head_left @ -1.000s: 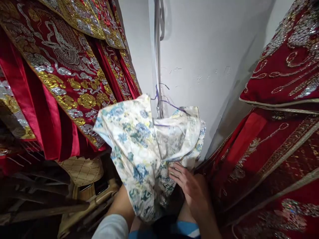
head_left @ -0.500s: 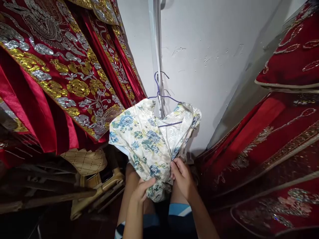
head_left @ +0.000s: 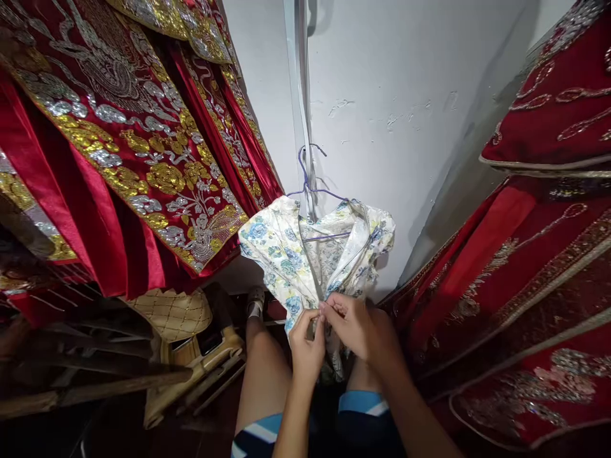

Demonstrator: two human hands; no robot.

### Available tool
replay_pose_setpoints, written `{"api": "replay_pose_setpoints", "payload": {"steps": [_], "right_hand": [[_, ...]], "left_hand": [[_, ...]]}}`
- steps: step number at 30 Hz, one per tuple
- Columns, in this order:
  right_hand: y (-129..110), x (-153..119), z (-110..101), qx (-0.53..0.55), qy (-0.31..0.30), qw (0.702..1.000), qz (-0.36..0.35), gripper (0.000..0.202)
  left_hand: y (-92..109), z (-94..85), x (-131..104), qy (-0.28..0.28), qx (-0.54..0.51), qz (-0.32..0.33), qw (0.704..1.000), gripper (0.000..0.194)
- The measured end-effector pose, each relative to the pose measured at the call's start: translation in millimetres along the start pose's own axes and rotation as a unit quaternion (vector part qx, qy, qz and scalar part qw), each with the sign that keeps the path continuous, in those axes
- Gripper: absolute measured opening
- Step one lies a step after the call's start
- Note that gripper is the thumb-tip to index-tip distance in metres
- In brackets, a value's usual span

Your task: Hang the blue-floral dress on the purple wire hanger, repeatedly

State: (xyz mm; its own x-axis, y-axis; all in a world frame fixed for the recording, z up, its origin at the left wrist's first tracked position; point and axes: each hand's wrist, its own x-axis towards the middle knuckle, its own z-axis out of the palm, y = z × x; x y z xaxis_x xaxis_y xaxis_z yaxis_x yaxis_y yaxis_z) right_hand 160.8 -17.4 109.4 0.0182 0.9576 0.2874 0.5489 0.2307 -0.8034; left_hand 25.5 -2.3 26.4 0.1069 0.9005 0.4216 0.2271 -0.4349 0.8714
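A white short-sleeved blouse (head_left: 286, 254) with blue flowers hangs on a purple hanger (head_left: 305, 181) in front of a pale wall. Its front is parted at the neck, and the inner back shows. Midway down the front, my left hand (head_left: 308, 340) pinches one front edge of the blouse. My right hand (head_left: 351, 324) pinches the other edge, its fingertips meeting those of the left. The cloth between the fingertips is mostly hidden. Below the hands, the blouse's lower part hangs between my knees.
Red robes with gold and silver sequins (head_left: 167, 178) hang at the left. More beaded red garments (head_left: 487, 254) hang along the right. A wooden chair (head_left: 205, 375) and a quilted cream-gold piece (head_left: 172, 315) stand at lower left. A narrow metal strip (head_left: 300, 76) runs down the wall (head_left: 405, 63).
My left hand has moved up and right from the blouse's lower side to its front edge, beside my right hand. The blouse's front has been drawn in, and the view has shifted slightly.
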Motion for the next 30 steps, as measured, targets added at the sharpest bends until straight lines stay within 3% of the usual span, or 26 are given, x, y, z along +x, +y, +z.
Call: {"api": "replay_pose_setpoints", "payload": {"steps": [2,4,6,8,10,13,15,17,19,21,22,24,27,30], "right_hand": [[3.1,28.9,-17.3,-0.055,-0.048,0.995,-0.065,0.039],[0.1,67.0,-40.9,-0.102,-0.111,0.983,-0.104,0.037],[-13.3,106.6,-66.1,-0.155,-0.102,0.968,-0.169,0.039],[-33.6,139.1,-85.7,-0.233,-0.044,0.941,-0.241,0.038],[-52.6,158.8,-95.7,-0.268,0.006,0.927,-0.263,0.032],[-64.8,164.3,-94.7,-0.253,0.074,0.933,-0.245,0.028],[-62.3,158.2,-89.2,-0.203,0.112,0.947,-0.222,0.028],[-56.6,149.8,-83.4,-0.128,0.138,0.962,-0.197,0.027],[-52.2,142.0,-78.0,-0.042,0.141,0.974,-0.172,0.025],[-50.4,136.3,-72.9,0.042,0.116,0.981,-0.152,0.023],[-49.9,134.5,-70.2,0.080,0.101,0.981,-0.143,0.022],[-47.4,132.8,-64.0,0.142,0.086,0.977,-0.131,0.021],[-34.9,132.9,-49.6,0.196,0.104,0.968,-0.120,0.024],[-11.5,129.3,-27.1,0.219,0.104,0.966,-0.095,0.028]], "left_hand": [[1.3,-2.1,2.9,-0.025,0.012,-0.005,1.000,0.023],[2.7,-8.2,7.6,-0.096,0.041,-0.005,0.995,0.024],[6.8,-13.7,14.1,-0.167,0.085,-0.004,0.982,0.021],[14.4,-14.9,22.6,-0.219,0.167,-0.001,0.961,0.016],[24.4,-11.8,33.3,-0.272,0.281,0.005,0.920,0.012],[40.7,-8.1,53.4,-0.360,0.418,0.011,0.834,0.013],[52.7,-12.1,70.2,-0.400,0.432,0.018,0.808,0.012],[67.3,-22.4,91.3,-0.366,0.372,0.041,0.852,0.012],[84.5,-35.4,117.1,-0.222,0.263,0.084,0.935,0.014],[101.4,-46.0,145.2,-0.059,0.163,0.148,0.974,0.023],[108.5,-49.2,158.6,-0.031,0.145,0.183,0.972,0.027],[118.6,-50.4,180.4,-0.027,0.154,0.241,0.958,0.021],[123.9,-45.2,195.2,-0.012,0.173,0.293,0.940,0.019],[120.9,-47.7,196.3,0.092,0.146,0.290,0.941,0.017]]}}
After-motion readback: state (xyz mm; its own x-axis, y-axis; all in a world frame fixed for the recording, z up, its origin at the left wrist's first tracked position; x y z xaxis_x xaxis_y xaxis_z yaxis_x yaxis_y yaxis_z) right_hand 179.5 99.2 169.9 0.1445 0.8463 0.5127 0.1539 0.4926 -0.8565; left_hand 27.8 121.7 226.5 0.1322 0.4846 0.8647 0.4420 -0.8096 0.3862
